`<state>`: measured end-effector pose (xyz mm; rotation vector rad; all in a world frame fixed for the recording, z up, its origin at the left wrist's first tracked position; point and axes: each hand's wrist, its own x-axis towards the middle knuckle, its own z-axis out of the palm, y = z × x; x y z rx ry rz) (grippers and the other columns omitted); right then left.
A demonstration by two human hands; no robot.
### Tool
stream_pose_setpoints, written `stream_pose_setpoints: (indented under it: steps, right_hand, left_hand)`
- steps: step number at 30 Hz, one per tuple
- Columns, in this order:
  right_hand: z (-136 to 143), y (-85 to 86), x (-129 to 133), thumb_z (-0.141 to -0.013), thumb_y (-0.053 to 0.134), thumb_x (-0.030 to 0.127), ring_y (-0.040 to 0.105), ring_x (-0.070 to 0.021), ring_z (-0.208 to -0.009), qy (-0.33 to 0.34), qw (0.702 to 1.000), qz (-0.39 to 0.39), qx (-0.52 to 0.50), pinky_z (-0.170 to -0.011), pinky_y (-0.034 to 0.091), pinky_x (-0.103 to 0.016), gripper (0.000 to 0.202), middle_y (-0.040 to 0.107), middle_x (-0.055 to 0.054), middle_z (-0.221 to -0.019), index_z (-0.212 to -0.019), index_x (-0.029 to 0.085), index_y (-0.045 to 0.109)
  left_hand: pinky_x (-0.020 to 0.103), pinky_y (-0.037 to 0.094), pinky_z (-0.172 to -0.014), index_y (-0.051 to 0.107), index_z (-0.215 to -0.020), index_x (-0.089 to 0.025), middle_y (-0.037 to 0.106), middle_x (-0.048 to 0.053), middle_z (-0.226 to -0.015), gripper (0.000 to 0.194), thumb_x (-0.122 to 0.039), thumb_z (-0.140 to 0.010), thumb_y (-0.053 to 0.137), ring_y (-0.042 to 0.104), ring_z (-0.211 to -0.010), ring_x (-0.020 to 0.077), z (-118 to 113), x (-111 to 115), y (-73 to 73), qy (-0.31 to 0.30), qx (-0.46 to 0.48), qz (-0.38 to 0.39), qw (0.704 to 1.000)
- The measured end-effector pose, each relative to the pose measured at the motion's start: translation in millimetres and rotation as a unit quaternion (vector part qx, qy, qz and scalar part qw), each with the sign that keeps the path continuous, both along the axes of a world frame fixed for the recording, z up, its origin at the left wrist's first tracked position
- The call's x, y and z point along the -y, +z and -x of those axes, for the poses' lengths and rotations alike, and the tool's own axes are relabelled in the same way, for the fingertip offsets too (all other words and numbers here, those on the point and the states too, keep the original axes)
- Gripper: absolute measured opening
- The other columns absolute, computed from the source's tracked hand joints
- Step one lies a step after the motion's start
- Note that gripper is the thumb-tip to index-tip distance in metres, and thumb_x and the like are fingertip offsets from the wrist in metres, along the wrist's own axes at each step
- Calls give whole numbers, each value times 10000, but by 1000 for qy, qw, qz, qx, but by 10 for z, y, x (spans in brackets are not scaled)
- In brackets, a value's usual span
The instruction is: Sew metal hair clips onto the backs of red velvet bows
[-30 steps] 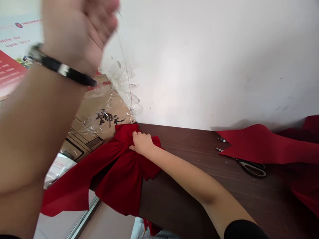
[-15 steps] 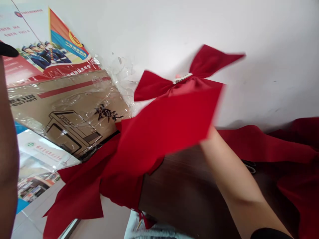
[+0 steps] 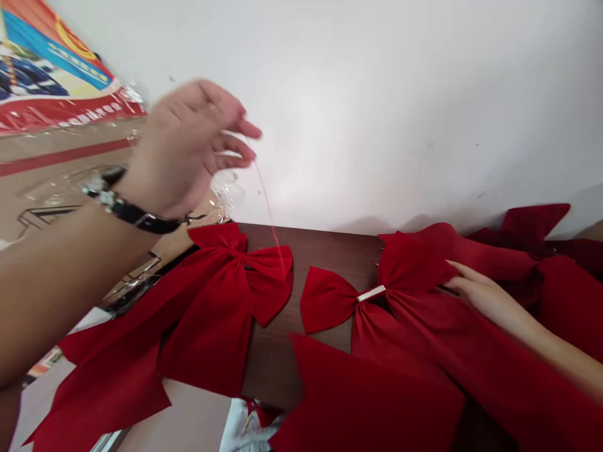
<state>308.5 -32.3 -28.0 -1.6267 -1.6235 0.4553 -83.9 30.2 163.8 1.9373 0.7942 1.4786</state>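
Observation:
My left hand [image 3: 198, 135] is raised at the left, fingers pinched on a thin red thread [image 3: 267, 198]. The thread hangs down to a red fabric bow [image 3: 211, 307] lying on the dark tabletop, its tails falling over the front edge. A second red bow [image 3: 330, 301], with a pale clip [image 3: 372, 293] across its middle, lies to the right. My right hand [image 3: 480, 295] is beside this bow's right loop, its visible fingers stretched and apart. Some fingertips are hidden at the fabric, and a small dark shape there cannot be made out.
More red fabric [image 3: 572, 301] is heaped along the right of the dark wooden table [image 3: 276, 358]. A white wall [image 3: 353, 113] rises behind. Cardboard [image 3: 28, 138] with plastic wrap and a printed poster [image 3: 61, 63] stand at the left.
The clipped bow has come down from in front of the wall onto the table. My left hand has moved in from the left with the thread, and my right hand has shifted right.

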Motion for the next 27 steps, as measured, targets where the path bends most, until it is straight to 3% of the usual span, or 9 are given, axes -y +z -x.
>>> stream_pose_setpoints:
  steps: [2, 4, 7, 10, 13, 18, 23, 25, 27]
  right_hand:
    - [-155, -44, 225, -947, 423, 253, 630, -265, -1111, -10, 1000, 12, 4, -857, 556, -328, 398, 579, -184, -1293, -1335, 279, 505]
    - [-187, -72, 438, -897, 534, 306, 497, -286, -1288, 47, 996, 13, 76, -1015, 481, -387, 522, 433, -102, -1467, -1401, 384, 420]
    - [-21, -141, 682, -834, 620, 325, 239, -329, -1438, 273, 919, 67, 277, -1089, 389, -539, 613, 291, 18, -1552, -1399, 460, 425]
    - [290, -259, 787, -821, 577, 185, 299, -329, -1416, 359, 864, 104, 337, -1072, 376, -598, 713, 289, 14, -1548, -1448, 437, 347]
    - [622, -340, 790, -821, 610, 241, 367, -411, -1356, 316, 872, 134, 349, -1027, 368, -673, 690, 311, -57, -1538, -1466, 311, 372]
    - [1106, -262, 703, -853, 575, 308, 370, -402, -1349, 302, 908, 187, 222, -1079, 369, -589, 638, 330, -187, -1513, -1429, 70, 437]
    - [1517, -204, 584, -854, 532, 258, 135, -267, -1474, 298, 924, 240, 0, -1191, 198, -475, 746, 88, -129, -1592, -1518, 110, 226]
    - [1636, -190, 563, -834, 553, 263, 55, -262, -1482, 312, 920, 236, -28, -1192, 195, -461, 816, -18, -116, -1595, -1532, 114, 158]
    - [1682, -127, 543, -814, 579, 262, 101, -294, -1476, 346, 916, 202, -4, -1172, 248, -476, 799, 41, -127, -1595, -1520, 124, 231]
  left_hand:
    - [202, 553, -568, 553, -845, -131, 696, -23, -736, 116, -222, -896, 602, 648, -566, 65, -147, -12, -278, -33, -22, 77, 996]
    - [209, 567, -580, 582, -828, -139, 718, 1, -748, 150, -272, -879, 630, 669, -594, 84, -284, 13, -522, -66, -51, 123, 989]
    - [233, 586, -613, 608, -808, -160, 735, 23, -779, 162, -308, -865, 642, 693, -639, 116, -442, 71, -802, -116, -89, 173, 974]
    - [251, 597, -626, 624, -804, -171, 742, 35, -788, 156, -317, -857, 642, 703, -651, 137, -542, 103, -977, -151, -114, 200, 961]
    - [246, 602, -639, 625, -805, -168, 742, 37, -789, 148, -306, -858, 639, 707, -656, 138, -588, 104, -1074, -167, -125, 212, 955]
    - [234, 600, -618, 617, -806, -170, 742, 39, -780, 165, -325, -857, 637, 706, -641, 138, -557, 99, -1137, -142, -107, 205, 963]
    - [208, 592, -620, 628, -811, -175, 743, 38, -800, 149, -316, -859, 637, 709, -669, 133, -488, 82, -1148, -131, -108, 213, 962]
    - [218, 594, -620, 630, -815, -180, 745, 39, -802, 145, -318, -861, 630, 711, -672, 140, -473, 83, -1137, -123, -116, 202, 965]
    - [231, 595, -620, 638, -819, -187, 746, 36, -780, 138, -315, -866, 616, 713, -664, 150, -457, 105, -1113, -105, -148, 152, 972]
